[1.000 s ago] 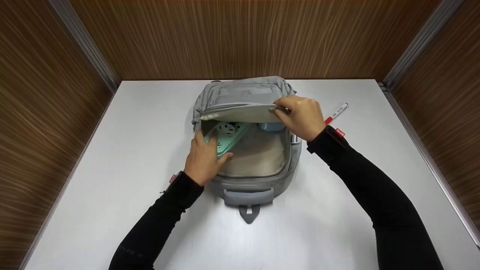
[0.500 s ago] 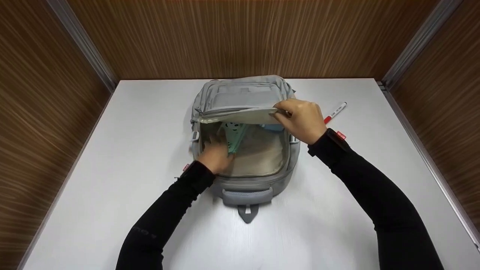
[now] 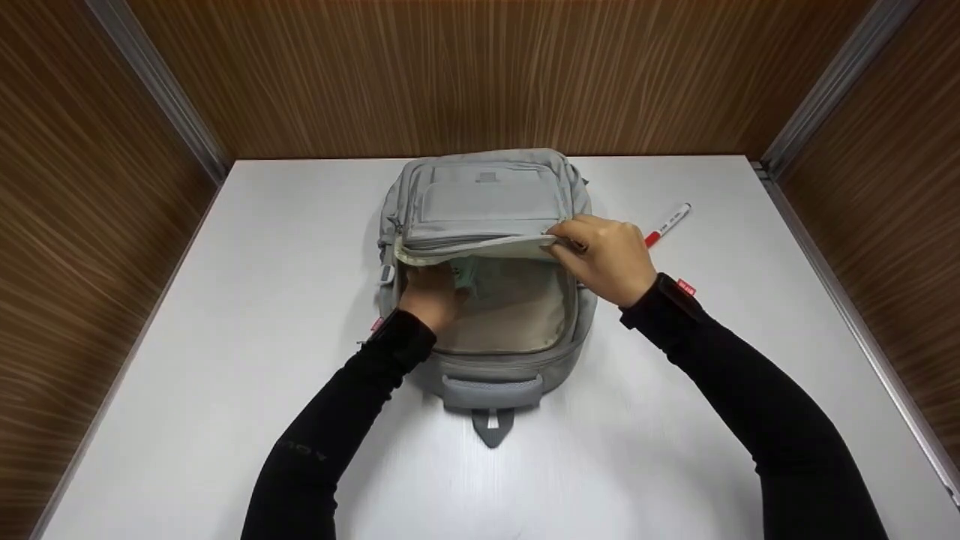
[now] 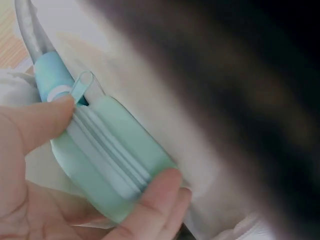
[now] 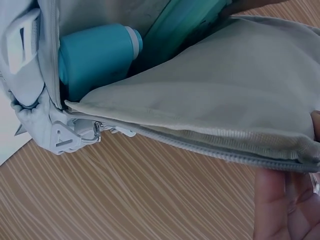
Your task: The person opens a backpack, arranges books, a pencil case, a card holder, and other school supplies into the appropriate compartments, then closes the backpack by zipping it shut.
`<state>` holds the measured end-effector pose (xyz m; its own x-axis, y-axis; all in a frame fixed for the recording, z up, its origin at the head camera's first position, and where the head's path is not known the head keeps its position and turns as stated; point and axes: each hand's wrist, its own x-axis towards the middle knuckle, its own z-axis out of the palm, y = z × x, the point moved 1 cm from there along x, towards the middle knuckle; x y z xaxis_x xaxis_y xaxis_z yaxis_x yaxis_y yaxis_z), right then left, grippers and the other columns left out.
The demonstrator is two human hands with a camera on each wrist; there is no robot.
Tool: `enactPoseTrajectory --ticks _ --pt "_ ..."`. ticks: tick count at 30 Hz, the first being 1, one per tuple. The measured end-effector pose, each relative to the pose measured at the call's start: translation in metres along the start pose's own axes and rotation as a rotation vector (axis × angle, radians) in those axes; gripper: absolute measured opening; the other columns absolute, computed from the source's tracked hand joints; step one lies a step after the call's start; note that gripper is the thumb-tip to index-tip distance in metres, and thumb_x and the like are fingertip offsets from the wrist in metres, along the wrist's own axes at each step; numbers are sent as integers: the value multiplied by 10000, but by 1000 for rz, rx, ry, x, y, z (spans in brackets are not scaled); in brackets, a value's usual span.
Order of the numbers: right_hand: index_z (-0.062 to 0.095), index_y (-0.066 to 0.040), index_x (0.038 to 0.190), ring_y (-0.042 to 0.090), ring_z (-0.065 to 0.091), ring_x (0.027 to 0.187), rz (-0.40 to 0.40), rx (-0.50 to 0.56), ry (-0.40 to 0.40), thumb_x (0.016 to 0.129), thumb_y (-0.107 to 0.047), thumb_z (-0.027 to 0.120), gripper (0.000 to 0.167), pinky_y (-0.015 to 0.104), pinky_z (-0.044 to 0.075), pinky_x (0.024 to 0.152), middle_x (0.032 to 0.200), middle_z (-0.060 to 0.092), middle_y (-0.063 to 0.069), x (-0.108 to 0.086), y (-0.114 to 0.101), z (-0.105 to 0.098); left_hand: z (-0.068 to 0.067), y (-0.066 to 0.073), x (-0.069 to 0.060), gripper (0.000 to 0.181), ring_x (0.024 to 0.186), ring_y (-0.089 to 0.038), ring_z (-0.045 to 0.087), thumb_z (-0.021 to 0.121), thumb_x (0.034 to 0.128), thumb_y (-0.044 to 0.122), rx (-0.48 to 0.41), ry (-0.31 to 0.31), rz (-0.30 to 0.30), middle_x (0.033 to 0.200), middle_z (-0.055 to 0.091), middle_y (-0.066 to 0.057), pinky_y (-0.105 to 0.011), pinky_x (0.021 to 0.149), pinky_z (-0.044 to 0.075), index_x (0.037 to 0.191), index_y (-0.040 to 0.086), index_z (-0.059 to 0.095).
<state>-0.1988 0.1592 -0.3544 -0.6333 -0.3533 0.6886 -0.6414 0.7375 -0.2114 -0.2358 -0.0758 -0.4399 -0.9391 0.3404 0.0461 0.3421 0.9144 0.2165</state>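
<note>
A grey backpack (image 3: pixel 491 202) lies on the table with its main compartment unzipped. My right hand (image 3: pixel 604 259) pinches the edge of its front flap (image 5: pixel 210 95), lifting it. My left hand (image 3: pixel 435 296) is inside the compartment, its fingers partly hidden by the flap. In the left wrist view, that hand (image 4: pixel 30 175) grips a mint-green zippered pencil case (image 4: pixel 135 135), thumb near the zip pull and fingers on the far side. Beside the case lies a blue cylindrical bottle (image 5: pixel 97 57) with a pale band; the flap hides it in the head view.
A white marker with a red end (image 3: pixel 667 225) lies on the white table (image 3: pixel 300 247), right of the backpack. The backpack's carry handle (image 3: pixel 491 391) faces the person. Wood-grain panels (image 3: pixel 480 75) border the table at the back and sides.
My left hand has reached deeper into the backpack, and the pencil case now shows less beneath the flap. My right hand has lowered the flap slightly toward the person.
</note>
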Motion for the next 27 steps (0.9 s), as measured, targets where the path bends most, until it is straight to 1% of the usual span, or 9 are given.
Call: enactPoseTrajectory --ticks 4,7,11,12,14,17,19,22,27 --pt "678 -120 813 83 531 564 -7 -6 -7 787 -175 653 66 296 424 479 707 612 -31 -4 1 1 -8 -7 -5 721 1193 -372 343 547 838 377 -186 -85 -2 1343 337 -222 -433 1000 259 1372 3 240" --pt "684 -121 830 80 515 553 -19 -10 -14 775 -148 654 68 288 412 467 709 613 -27 -8 1 2 -18 -18 -17 653 1144 -314 419 546 825 392 -256 -135 38 1313 405 -166 -386 956 334 1347 60 337" --pt "679 -136 836 84 499 537 -46 -23 -31 769 -145 649 74 296 401 447 708 603 -36 -19 -2 6 -33 -42 -32 614 1203 -354 320 525 832 333 -237 -140 106 1338 349 -213 -414 1008 245 1328 7 366" --pt "677 -137 832 84 504 537 -55 -28 -36 771 -148 644 70 297 405 444 708 601 -37 -22 -3 8 -35 -49 -34 661 1247 -369 232 530 825 304 -235 -127 108 1385 259 -221 -425 1032 189 1369 16 290" --pt "674 -136 828 90 523 546 -77 -38 -48 771 -150 643 67 299 418 439 711 598 -34 -30 -5 12 -40 -62 -37 629 1264 -426 139 505 836 261 -203 -128 89 1398 195 -255 -479 1031 154 1361 -10 289" --pt "678 -130 827 102 563 573 -117 -53 -71 760 -147 646 76 283 452 448 732 611 -24 -45 -8 21 -42 -76 -39 603 1259 -467 109 486 839 164 -181 -111 42 1423 139 -235 -536 998 195 1382 31 260" --pt "682 -127 828 109 578 594 -134 -64 -85 750 -146 648 88 273 469 462 745 617 -21 -56 -9 28 -40 -82 -40 620 1250 -483 120 497 822 72 -170 -84 38 1436 136 -201 -566 967 232 1392 78 252" --pt "682 -126 840 117 582 629 -132 -71 -108 738 -155 649 111 261 485 496 774 620 -18 -73 -10 40 -32 -86 -40 824 1249 -490 118 508 738 -94 -177 -56 52 1465 95 -127 -600 925 263 1425 212 170" --pt "661 -141 936 142 572 782 -70 -73 -184 770 -268 642 210 295 497 614 902 601 -15 -98 -8 57 -16 -85 -42 1061 1252 -485 120 495 629 -238 -158 -31 103 1482 24 -55 -613 847 339 1415 353 97"
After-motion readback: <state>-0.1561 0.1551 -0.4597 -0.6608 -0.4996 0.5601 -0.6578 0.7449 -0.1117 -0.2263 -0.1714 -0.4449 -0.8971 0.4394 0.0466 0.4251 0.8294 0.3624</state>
